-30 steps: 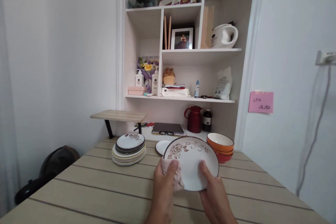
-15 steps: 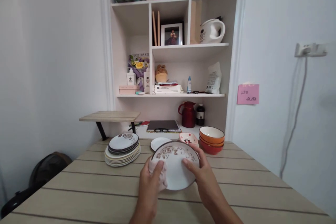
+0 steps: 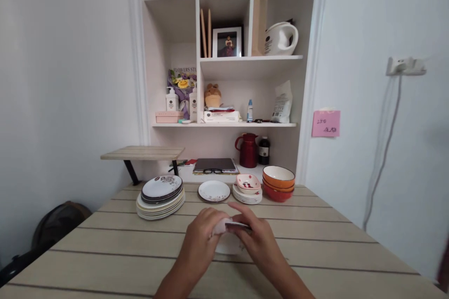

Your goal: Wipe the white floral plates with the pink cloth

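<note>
L. hand (image 3: 201, 231) closed on cloth (image 3: 219, 228) at edge of plate (image 3: 227, 245); R. hand (image 3: 257, 234) gripping plate opp.; plate tilted, held over table (image 3: 140, 252); prob. best w/ firm edge grip, cloth flat, pressure even.

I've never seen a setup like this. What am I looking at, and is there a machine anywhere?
No machine shows: these are a person's two bare hands, seen from a camera worn on that person's head, looking forward and down. The left hand holds a pale cloth against a tilted plate; the right hand grips the plate's other side. On the slatted table stand, left to right, a tall stack of plates, a single patterned plate, a pink bowl on small plates, and orange and red bowls. White shelves rise behind.
</note>
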`<state>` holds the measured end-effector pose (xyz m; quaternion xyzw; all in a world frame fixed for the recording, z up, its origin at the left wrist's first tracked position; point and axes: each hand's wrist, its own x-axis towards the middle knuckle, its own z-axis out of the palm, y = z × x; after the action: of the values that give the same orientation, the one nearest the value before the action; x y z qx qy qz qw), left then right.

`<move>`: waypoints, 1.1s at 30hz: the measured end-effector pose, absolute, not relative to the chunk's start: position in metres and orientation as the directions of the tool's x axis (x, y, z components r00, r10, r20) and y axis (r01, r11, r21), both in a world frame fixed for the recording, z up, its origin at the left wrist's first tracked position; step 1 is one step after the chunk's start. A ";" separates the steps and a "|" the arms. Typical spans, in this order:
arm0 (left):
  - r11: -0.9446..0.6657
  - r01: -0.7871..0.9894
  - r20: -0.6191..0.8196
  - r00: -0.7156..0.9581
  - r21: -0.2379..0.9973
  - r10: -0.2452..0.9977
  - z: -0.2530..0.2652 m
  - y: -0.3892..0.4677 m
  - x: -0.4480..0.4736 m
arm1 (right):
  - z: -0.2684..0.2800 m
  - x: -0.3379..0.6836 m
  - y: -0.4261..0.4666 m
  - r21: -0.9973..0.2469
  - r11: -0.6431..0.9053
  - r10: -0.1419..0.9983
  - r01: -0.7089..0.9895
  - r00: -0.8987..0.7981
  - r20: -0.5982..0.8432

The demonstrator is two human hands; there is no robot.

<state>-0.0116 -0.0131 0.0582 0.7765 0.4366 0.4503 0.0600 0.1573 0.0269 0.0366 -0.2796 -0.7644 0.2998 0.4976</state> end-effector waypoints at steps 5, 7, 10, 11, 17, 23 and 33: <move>-0.498 0.392 0.572 -0.096 0.774 0.814 0.058 -0.005 -0.008 | 0.041 0.161 0.027 -0.877 0.479 0.859 -0.017 -0.195 0.473; -0.421 0.240 0.471 -0.211 0.875 0.857 0.063 -0.005 -0.007 | 0.045 0.162 0.027 -0.902 0.417 0.897 -0.112 -0.111 0.428; -0.314 -0.005 0.297 -0.315 0.949 0.902 0.069 -0.009 -0.005 | 0.049 0.161 0.025 -0.892 0.377 0.922 -0.248 0.006 0.388; -0.295 -0.068 0.258 -0.330 0.953 0.908 0.069 -0.010 -0.003 | 0.049 0.160 0.024 -0.889 0.363 0.929 -0.278 0.031 0.370; -0.271 -0.312 0.125 -0.419 0.911 0.899 0.051 -0.006 0.013 | 0.039 0.156 0.031 -0.820 0.260 0.965 -0.509 0.121 0.231; -0.250 -0.504 0.025 -0.411 0.826 0.911 0.018 0.007 0.033 | 0.038 0.155 0.037 -0.691 0.209 0.977 -0.692 0.185 0.110; -0.273 -0.499 0.032 -0.438 0.822 0.898 0.019 -0.003 0.030 | 0.041 0.157 0.035 -0.828 0.178 0.979 -0.532 0.014 0.202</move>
<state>0.0304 -0.0028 0.0193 0.2584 0.3864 0.7548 0.4628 0.1573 0.0345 0.0405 -0.2793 -0.4004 0.5770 0.6548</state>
